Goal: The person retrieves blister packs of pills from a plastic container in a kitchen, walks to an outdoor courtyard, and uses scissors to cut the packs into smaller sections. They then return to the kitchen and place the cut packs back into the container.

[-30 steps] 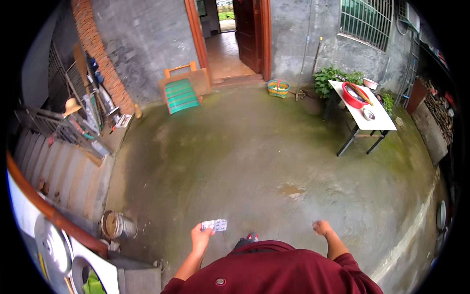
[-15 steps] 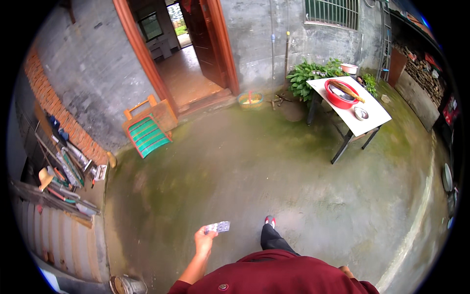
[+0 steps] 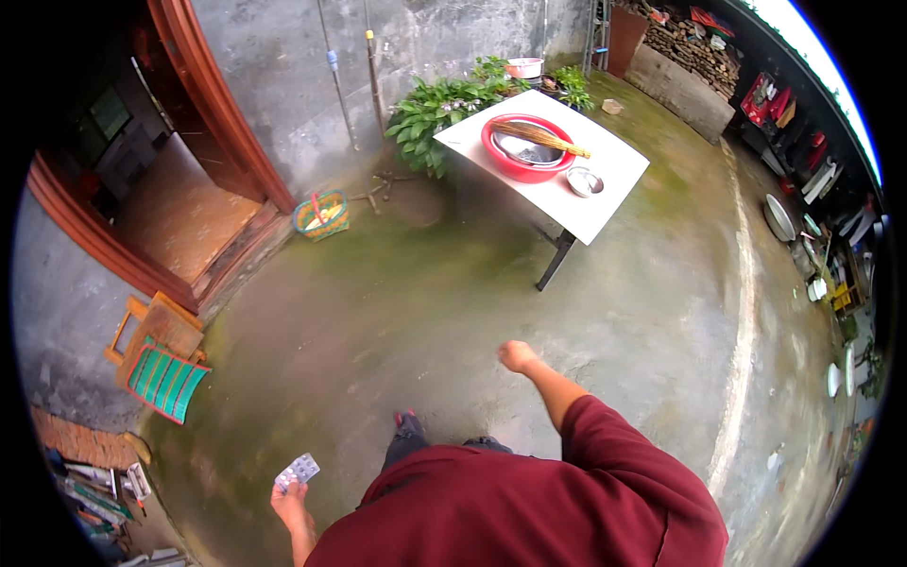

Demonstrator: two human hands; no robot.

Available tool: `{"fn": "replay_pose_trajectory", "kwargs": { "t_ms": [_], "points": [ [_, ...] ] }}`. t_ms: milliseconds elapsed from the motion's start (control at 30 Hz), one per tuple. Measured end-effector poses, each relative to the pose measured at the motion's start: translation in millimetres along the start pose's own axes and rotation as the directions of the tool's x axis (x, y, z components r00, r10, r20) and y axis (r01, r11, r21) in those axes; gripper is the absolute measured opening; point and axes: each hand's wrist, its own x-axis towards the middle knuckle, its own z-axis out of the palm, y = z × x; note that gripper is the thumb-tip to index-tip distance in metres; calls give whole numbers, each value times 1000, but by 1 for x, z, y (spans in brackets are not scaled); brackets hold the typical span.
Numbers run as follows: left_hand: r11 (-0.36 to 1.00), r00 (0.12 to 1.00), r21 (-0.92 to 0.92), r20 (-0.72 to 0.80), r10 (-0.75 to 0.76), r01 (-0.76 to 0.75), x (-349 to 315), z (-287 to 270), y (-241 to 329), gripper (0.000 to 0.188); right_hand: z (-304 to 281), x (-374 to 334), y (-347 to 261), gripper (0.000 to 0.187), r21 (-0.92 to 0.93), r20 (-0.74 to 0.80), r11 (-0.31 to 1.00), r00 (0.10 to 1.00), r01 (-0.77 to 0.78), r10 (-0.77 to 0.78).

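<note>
My left hand (image 3: 292, 506), low in the view, pinches a silvery blister pack (image 3: 298, 471) by its edge. The pack points forward, away from my body. My right hand (image 3: 516, 355) is out in front of me, its fingers curled into a loose fist, and nothing shows in it. Beyond it stands a white-topped table (image 3: 597, 213) on dark legs. A red basin (image 3: 519, 170) sits on the table, with a metal bowl inside and a straw brush (image 3: 543, 139) lying across it. Beside the basin is a small metal bowl (image 3: 585, 181).
An open doorway (image 3: 248, 220) with a wooden frame is at the left. A woven basket (image 3: 321, 215) stands by the wall, and a green-striped chair (image 3: 165, 380) lower left. Leafy plants (image 3: 425, 128) grow behind the table. Basins and household things line the right side.
The view has swung right and nearer the table. My right hand has come up into view in front of me. My left hand still holds the blister pack, now farther left.
</note>
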Motion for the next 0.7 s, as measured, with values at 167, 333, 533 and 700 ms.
{"fn": "replay_pose_trajectory", "kwargs": {
  "t_ms": [167,333,533,700],
  "points": [
    [998,999,52,-3,-47,47,111,72,23,15,4,125,-96,23,119,142,973,967,196,-212],
    [987,984,41,76,-159,157,255,157,45,18,-17,199,-84,21,126,307,992,951,-6,-33],
    [993,970,64,217,-110,99,346,300,133,15,-102,303,-65,18,-126,145,977,971,-174,192],
    [995,949,96,308,-62,34,403,398,190,12,-152,385,-93,20,752,134,582,936,-310,326]
  ]
}}
